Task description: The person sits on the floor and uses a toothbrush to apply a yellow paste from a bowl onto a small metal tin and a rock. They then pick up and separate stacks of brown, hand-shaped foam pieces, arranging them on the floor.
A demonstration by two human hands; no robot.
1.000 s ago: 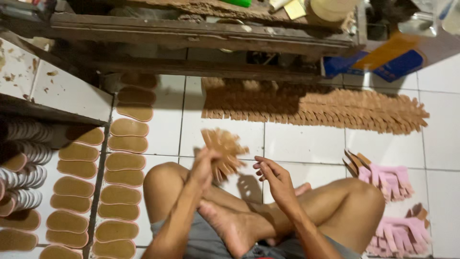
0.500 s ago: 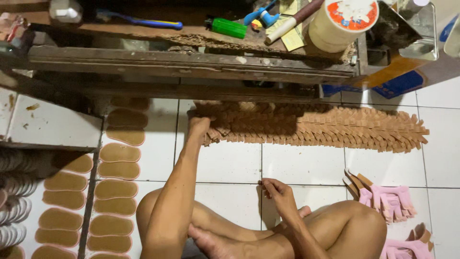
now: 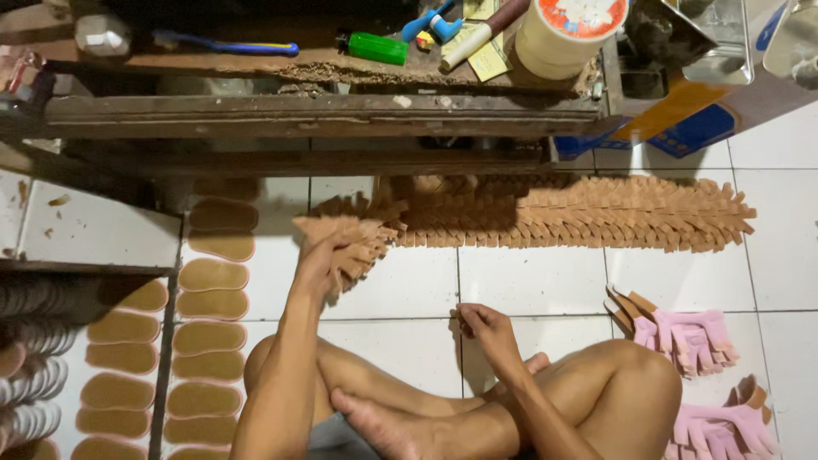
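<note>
Gripping fanned tan strips [image 3: 354, 243], left hand [image 3: 319, 264]; prob. cardboard-like, w/ frayed ends.

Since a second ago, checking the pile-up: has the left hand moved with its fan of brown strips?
Yes. The left hand has carried the brown strips from above the knees out to the long strip row by the bench.

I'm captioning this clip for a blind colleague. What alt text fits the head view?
A person sitting cross-legged on a white tiled floor presses the left hand on a fan of brown strips ending a long row; the right hand hovers empty.
</note>
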